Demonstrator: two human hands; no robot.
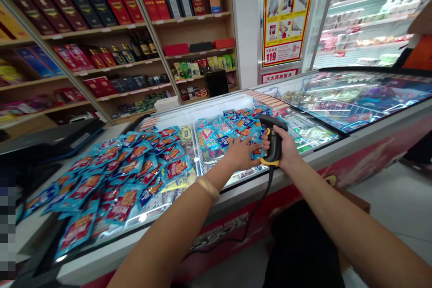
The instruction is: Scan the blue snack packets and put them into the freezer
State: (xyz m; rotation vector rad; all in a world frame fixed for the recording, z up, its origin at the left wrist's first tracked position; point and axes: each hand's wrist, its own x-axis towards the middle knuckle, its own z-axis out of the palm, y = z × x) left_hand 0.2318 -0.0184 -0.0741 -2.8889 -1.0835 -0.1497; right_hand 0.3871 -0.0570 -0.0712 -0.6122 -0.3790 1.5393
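Your right grip (288, 147) wraps the scanner (275, 145); your left grip (241, 153) is spread beside it, by the smaller heap of packets (224, 128). A larger heap (124, 164) lies left across the freezer (367, 137). You seem partway through, though nothing shows which packets are done.

Shop interior with wooden shelves (195, 31) and a white pillar (248, 27)
Boxes (92, 9) stand in rows on the shelves; a red poster (288, 9) hangs beside brightly lit display shelving (378, 24), and pale floor (405, 207) shows at lower right
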